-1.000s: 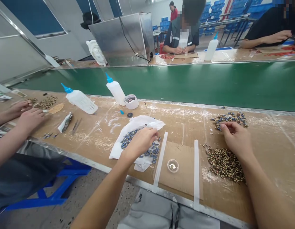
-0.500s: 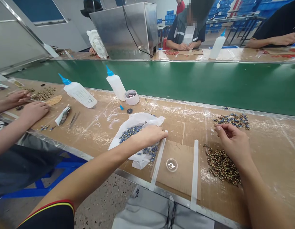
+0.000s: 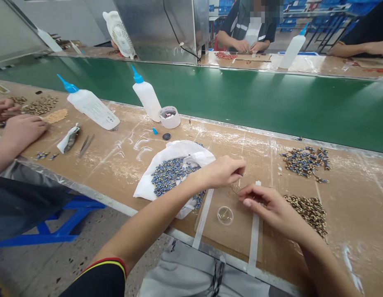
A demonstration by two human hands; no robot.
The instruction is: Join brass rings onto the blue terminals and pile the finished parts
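Piece [image 3: 234, 189] between left hand [image 3: 225, 170] and right hand [image 3: 270, 205], too small for recognition

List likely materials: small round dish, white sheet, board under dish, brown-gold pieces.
Dish: clear, glossy, probably plastic; brown shows through.
White sheet: matte, creased, likely paper or thin film.
Board: dull brown, looks like cardboard.
Brown-gold pieces: glinting, perhaps metal; too small to tell.

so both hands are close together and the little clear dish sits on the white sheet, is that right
No: the little clear dish isn't on the white sheet; the head view shows it on the cardboard pad, between two tape strips. The left hand and right hand are indeed close together.
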